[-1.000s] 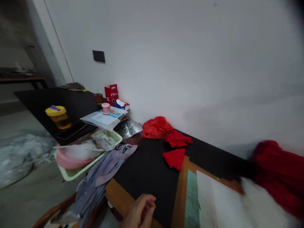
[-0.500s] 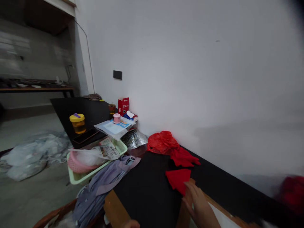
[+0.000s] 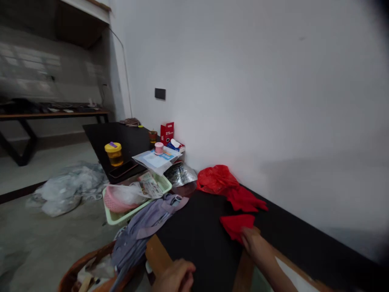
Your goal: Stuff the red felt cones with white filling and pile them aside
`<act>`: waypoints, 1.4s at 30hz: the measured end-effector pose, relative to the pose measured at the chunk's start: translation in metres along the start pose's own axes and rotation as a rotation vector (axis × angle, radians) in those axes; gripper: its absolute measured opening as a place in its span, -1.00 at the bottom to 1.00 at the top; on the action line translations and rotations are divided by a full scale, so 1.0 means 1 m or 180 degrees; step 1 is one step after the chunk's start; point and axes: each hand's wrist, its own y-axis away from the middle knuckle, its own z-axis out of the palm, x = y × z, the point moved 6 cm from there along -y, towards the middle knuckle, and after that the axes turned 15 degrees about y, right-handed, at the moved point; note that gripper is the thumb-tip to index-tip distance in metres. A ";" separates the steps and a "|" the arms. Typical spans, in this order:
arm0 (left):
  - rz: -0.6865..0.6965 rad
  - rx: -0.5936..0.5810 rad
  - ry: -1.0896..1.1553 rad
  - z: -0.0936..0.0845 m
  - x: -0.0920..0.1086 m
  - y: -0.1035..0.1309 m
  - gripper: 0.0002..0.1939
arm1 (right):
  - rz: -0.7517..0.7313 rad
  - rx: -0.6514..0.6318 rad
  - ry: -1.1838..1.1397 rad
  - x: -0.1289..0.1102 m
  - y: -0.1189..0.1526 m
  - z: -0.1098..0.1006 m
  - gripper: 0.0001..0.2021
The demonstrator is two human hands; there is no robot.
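My right hand point(image 3: 255, 242) reaches to the near edge of a folded red cloth point(image 3: 237, 225) on the black table point(image 3: 203, 235), its fingers closed on the cloth. Low in the view, my left hand point(image 3: 176, 276) is curled closed beside a brown cardboard flap point(image 3: 158, 252); whether anything is inside the fingers is hidden. Another brown strip point(image 3: 244, 271) stands below my right wrist. Just beyond the cloth lies a red glove point(image 3: 245, 199), against a crumpled red plastic bag point(image 3: 216, 179).
On the left are a purple-grey garment point(image 3: 146, 227), a pale green basket point(image 3: 114, 220) and an orange-brown basket point(image 3: 71, 272). Farther back stand a yellow-lidded jar point(image 3: 114, 155), a phone point(image 3: 123, 169) and a pink jar point(image 3: 159, 148). A white wall point(image 3: 258, 101) borders the table.
The view has shifted, so the scene sits farther right. My left hand has come up into view beside the flap. My right hand has moved onto the red cloth and closed on its edge.
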 end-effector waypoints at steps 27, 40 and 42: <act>0.1305 -0.1375 -0.0156 0.170 0.074 -0.115 -0.65 | 0.1797 0.1327 -0.1259 0.012 0.173 -0.085 -0.74; 0.1275 -0.2336 0.0217 0.231 0.137 -0.092 -0.62 | 0.2814 0.0863 0.0143 0.102 0.254 -0.112 -0.75; 0.1098 -0.2335 0.0519 0.260 0.135 -0.096 -0.40 | 0.2845 0.0951 -0.0118 0.090 0.249 -0.107 -0.73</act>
